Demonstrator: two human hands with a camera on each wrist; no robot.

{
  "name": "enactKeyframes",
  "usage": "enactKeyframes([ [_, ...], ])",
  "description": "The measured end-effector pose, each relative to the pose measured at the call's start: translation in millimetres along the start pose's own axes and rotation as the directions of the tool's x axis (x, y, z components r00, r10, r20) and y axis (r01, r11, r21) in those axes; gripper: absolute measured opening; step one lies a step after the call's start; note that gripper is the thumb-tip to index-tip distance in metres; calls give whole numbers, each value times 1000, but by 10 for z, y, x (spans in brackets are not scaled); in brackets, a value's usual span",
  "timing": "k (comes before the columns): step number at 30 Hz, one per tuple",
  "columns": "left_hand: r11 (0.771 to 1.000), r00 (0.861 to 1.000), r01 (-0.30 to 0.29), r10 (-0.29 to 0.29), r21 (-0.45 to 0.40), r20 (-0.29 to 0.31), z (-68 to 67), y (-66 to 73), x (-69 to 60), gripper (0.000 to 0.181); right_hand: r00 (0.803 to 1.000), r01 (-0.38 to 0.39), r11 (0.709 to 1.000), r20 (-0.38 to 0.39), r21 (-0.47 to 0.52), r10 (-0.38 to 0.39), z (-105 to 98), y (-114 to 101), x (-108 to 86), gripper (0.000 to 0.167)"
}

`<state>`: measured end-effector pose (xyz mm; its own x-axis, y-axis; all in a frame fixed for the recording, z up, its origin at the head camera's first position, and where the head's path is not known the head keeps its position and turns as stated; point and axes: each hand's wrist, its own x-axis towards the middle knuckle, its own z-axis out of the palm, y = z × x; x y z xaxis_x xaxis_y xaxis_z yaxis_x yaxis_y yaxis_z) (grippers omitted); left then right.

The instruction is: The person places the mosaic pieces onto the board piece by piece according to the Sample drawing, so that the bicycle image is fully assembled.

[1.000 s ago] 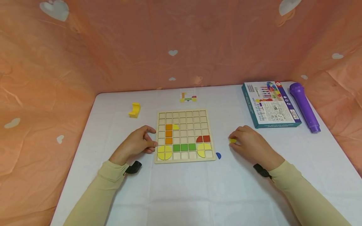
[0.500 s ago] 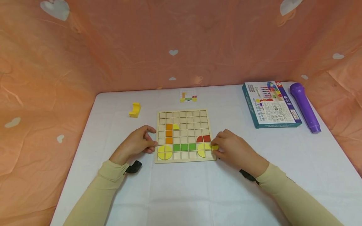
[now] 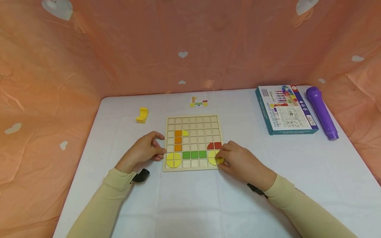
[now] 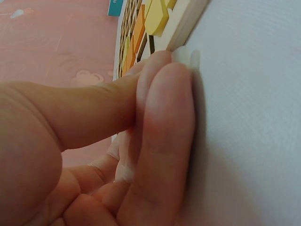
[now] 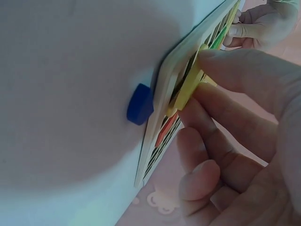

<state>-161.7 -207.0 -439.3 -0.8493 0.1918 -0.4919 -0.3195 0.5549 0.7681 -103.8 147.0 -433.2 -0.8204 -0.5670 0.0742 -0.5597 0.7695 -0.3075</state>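
Observation:
A square wooden grid board (image 3: 196, 125) lies on the table with colored tiles in its cells. My right hand (image 3: 242, 162) pinches a yellow quarter-circle tile (image 5: 188, 87) between thumb and fingers, over the board's near right corner. My left hand (image 3: 143, 150) rests by the board's left edge, its fingertips touching that edge, with relaxed fingers. Orange squares (image 3: 178, 140), green squares (image 3: 194, 154), red tiles (image 3: 218, 145) and a yellow circle of quarter tiles (image 3: 174, 160) sit in the cells. Beside the board, a blue half-circle tile (image 5: 140, 104) shows in the right wrist view; my right hand hides it from the head view.
Behind the board lies a small pattern card (image 3: 198, 100). A yellow bracket-shaped block (image 3: 143, 115) stands at the left. At the back right are a printed box (image 3: 287, 110) and a purple microphone-shaped object (image 3: 321, 112). Pink cloth (image 3: 143, 59) hangs behind the table.
My right hand has moved left from the tabletop onto the board's near right corner, carrying the yellow quarter-circle tile. The left hand has stayed at the board's edge.

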Motion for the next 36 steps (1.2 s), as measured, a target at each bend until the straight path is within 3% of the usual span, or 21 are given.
enactKeyframes([
  [28, 1000, 1000, 4, -4, -6, 3, -11, -13, 16, 56, 998, 8, 1000, -55, 1, -8, -18, 108, -63, 22],
  [36, 1000, 1000, 3, -3, -8, 7, -7, -14, 3, 57, 998, -69, 998, -11, 4, 70, -91, 211, -238, 24],
])
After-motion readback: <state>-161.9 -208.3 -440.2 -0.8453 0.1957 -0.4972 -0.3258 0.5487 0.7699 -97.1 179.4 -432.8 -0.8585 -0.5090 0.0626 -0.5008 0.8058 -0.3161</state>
